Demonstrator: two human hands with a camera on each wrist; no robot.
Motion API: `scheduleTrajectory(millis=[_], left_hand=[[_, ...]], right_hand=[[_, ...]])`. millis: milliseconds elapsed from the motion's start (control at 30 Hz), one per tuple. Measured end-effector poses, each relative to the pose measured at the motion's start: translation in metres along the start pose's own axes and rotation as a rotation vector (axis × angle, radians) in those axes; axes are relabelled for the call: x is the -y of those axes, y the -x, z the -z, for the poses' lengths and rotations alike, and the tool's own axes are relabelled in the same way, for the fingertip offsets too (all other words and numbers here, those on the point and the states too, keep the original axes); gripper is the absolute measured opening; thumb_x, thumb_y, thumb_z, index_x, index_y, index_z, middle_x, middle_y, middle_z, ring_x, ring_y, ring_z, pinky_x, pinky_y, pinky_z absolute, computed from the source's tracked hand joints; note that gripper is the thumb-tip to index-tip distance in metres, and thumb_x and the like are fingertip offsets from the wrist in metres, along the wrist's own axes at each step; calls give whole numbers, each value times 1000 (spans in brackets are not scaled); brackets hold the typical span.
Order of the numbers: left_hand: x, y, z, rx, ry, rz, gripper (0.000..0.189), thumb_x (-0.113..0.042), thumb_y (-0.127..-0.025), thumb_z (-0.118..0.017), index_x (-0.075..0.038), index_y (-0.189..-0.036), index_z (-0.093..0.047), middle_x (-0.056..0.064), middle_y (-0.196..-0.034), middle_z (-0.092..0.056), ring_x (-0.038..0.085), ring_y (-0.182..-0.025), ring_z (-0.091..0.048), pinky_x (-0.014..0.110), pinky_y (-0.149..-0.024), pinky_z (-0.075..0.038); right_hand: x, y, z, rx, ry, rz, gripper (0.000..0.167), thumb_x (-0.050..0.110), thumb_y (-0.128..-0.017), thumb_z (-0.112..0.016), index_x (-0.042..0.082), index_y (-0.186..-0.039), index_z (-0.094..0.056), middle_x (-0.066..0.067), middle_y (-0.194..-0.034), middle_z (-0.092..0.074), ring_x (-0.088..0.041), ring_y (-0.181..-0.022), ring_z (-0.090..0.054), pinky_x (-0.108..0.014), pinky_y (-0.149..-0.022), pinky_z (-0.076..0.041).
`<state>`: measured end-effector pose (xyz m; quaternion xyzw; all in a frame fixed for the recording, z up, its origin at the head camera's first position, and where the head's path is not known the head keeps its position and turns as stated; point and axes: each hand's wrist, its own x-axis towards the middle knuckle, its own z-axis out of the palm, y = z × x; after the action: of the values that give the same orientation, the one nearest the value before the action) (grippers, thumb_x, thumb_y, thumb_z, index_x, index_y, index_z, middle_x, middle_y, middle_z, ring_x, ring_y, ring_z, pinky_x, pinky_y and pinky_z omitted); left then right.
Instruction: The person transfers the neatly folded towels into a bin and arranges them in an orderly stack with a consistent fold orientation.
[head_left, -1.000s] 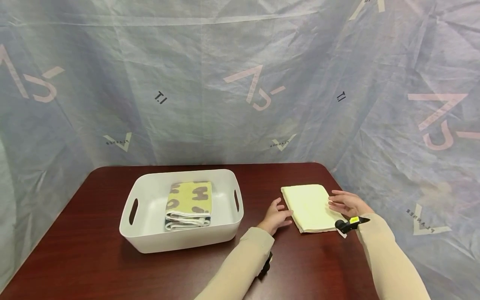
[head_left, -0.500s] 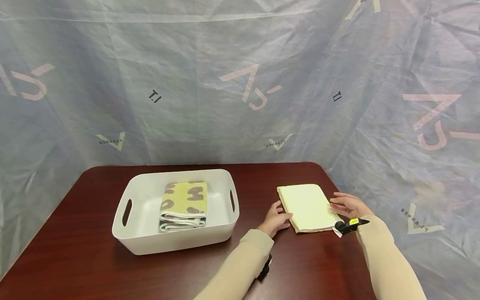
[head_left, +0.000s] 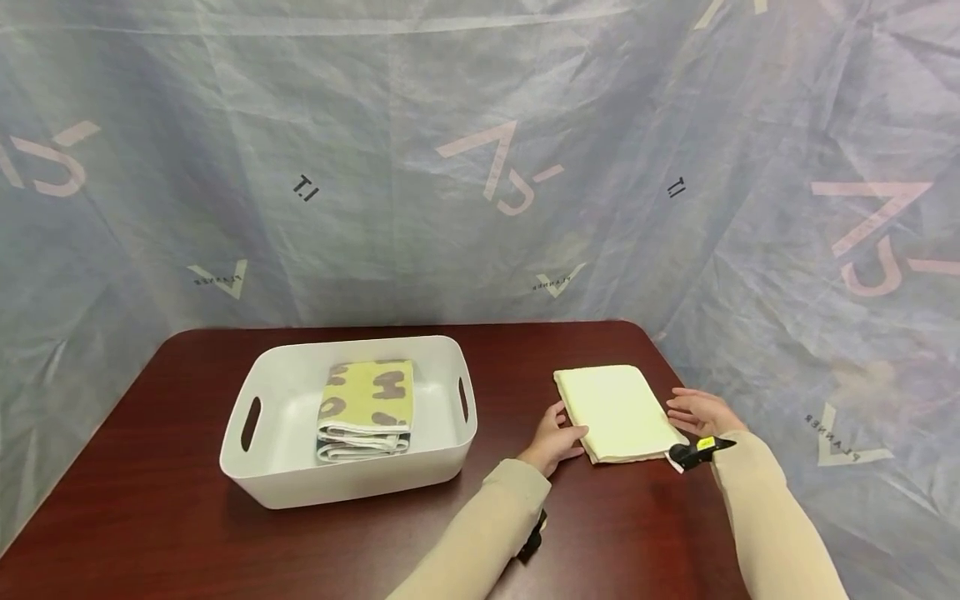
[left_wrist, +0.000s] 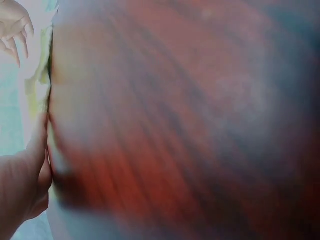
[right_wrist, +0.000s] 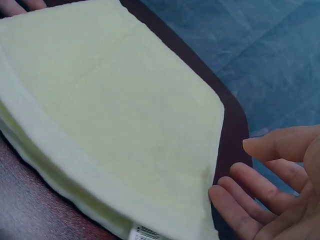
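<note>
A folded pale yellow towel (head_left: 615, 412) lies flat on the right side of the table. My left hand (head_left: 551, 442) is at its left edge, thumb and fingers spread and loosely bent. In the left wrist view, that hand (left_wrist: 25, 185) touches the towel's edge; whether any finger is under it, I cannot tell. Beside the opposite edge is my right hand (head_left: 701, 410), fingers relaxed and apart. The right wrist view shows one fingertip of this hand (right_wrist: 275, 190) at the towel's edge and a white label (right_wrist: 142, 234) poking out from the near corner.
A white plastic bin (head_left: 450, 367) with cut-out handles stands on the left of the dark red table (head_left: 517, 358). Inside it lies a folded yellow towel (head_left: 371, 396) with grey-brown shapes. Grey printed sheeting (head_left: 405, 208) hangs around the table.
My left hand has come closer to the towel's left edge and touches it. The right hand has shifted slightly outward beside the right edge. The view has turned a little to the right.
</note>
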<state>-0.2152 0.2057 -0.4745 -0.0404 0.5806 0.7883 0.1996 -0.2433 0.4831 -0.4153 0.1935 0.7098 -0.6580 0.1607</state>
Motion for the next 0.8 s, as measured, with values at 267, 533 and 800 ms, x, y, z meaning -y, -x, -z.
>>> scheduleTrajectory(millis=[267, 533, 800], left_hand=[[1, -5, -2, 3, 16, -15, 68, 1, -85, -63, -2, -143, -28, 25, -140, -28, 38, -115, -49, 40, -79, -53], [-1, -8, -3, -42, 14, -20, 61, -1, -86, -61, 2, -140, -31, 27, -133, -37, 34, -105, -56, 37, -76, -55], [-1, -6, -1, -58, -16, 26, 64, -4, -88, -58, -2, -143, -26, 18, -107, -50, 23, -78, -62, 36, -65, -57]], right_hand=[[-6, -4, -1, -27, 119, -13, 70, 6, -92, -54, -5, -146, -10, 8, -92, -54, -13, -88, -56, -36, -88, -47], [-11, -10, -5, 70, 101, -17, 68, 9, -95, -51, -5, -146, -8, 8, -92, -60, -9, -84, -57, -30, -77, -50], [-19, -15, -9, 205, 133, -16, 68, 12, -97, -48, -6, -146, -5, 7, -93, -59, -12, -83, -60, -34, -75, -52]])
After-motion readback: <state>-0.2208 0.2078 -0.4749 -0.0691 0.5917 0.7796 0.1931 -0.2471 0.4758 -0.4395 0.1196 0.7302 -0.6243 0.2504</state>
